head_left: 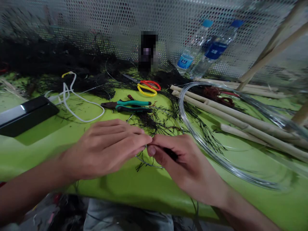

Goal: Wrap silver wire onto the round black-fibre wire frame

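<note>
On our side of the pliers [118, 106], our right hand [190, 163] pinches a thin wire [151, 165] between thumb and forefinger. Our left hand [106, 146] meets it, fingers together; whether it grips the wire, we cannot tell. Beyond the pliers lie scissors [139, 84]; right of them, a wire coil [204, 149].
</note>
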`<state>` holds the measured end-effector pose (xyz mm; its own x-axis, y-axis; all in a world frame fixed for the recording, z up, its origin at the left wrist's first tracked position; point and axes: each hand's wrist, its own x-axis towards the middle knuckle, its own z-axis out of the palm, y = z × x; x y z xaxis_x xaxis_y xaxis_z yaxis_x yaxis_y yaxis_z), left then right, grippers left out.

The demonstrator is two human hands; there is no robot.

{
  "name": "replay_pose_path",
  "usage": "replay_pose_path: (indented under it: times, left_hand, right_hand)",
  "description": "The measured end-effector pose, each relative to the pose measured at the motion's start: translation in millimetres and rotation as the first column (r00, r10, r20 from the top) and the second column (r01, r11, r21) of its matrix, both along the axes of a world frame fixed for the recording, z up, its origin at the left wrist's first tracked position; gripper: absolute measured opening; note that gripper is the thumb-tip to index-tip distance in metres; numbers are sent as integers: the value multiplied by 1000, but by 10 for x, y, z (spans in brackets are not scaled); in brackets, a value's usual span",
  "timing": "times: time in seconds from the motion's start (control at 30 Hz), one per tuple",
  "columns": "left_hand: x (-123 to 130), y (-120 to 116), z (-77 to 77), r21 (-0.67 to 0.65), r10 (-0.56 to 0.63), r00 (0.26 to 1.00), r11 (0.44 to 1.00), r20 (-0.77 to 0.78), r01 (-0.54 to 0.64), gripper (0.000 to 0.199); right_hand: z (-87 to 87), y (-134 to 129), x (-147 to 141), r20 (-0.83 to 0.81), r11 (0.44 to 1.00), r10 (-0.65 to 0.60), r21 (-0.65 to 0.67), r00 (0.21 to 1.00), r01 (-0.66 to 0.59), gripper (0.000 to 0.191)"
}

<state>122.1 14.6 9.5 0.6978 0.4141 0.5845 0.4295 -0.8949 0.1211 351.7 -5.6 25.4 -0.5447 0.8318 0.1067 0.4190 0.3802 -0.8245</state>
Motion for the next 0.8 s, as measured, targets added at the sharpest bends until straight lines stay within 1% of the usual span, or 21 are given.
replay_pose_path:
  times: [0.07,0.2,0.27,0.33,0.37,0.4,0.47,0.5,0.53,0.57,0.6,0.63,0.73,0.8]
  left_hand:
    - [10,-19,25,-10,-6,1000,1000,18,6,20]
    - [36,-58,67,-99,13,997,995,76,-5,12]
    - [47,-71,91,-156,42,994,987,102,-25,10]
    - [51,-71,113,-263,64,989,964,135,-26,10]
    - [51,-64,121,-345,71,984,938,163,-11,10]
    - [49,-53,126,-438,76,978,899,192,16,11]
    - [45,-19,125,-619,84,965,781,247,90,14]
    - [43,2,122,-686,89,960,717,266,124,16]
    - [42,23,117,-726,86,956,671,279,151,17]
    - [42,41,114,-742,77,957,651,278,163,19]
    - [43,55,110,-736,61,961,657,269,164,21]
    - [46,65,107,-713,43,967,684,252,155,23]
    - [63,67,84,-601,28,987,796,155,72,28]
    - [77,61,45,-473,48,994,881,93,2,22]
  right_hand:
    - [33,-11,-2,-1,1000,6,23,1000,-6,31]
    - [86,-29,-7,0,999,2,55,1000,-2,32]
    - [103,-37,-11,4,998,-6,62,1000,6,32]
    - [114,-40,-16,11,998,-5,61,1000,4,31]
    - [118,-39,-19,17,998,-2,55,1000,1,30]
    - [119,-36,-21,19,999,1,48,1000,-2,29]
    - [114,-20,-22,15,1000,6,25,1000,-7,29]
    - [108,-8,-20,10,1000,8,11,1000,-8,29]
    - [100,6,-15,8,1000,7,-7,1000,-7,29]
    - [92,20,-8,5,1000,5,-26,1000,-4,29]
    - [83,34,1,4,999,4,-48,1000,-4,28]
    - [76,46,12,0,997,6,-73,1000,-6,27]
    - [62,66,38,-20,992,6,-128,1000,-8,29]
    - [57,71,44,-15,990,-4,-138,1000,2,31]
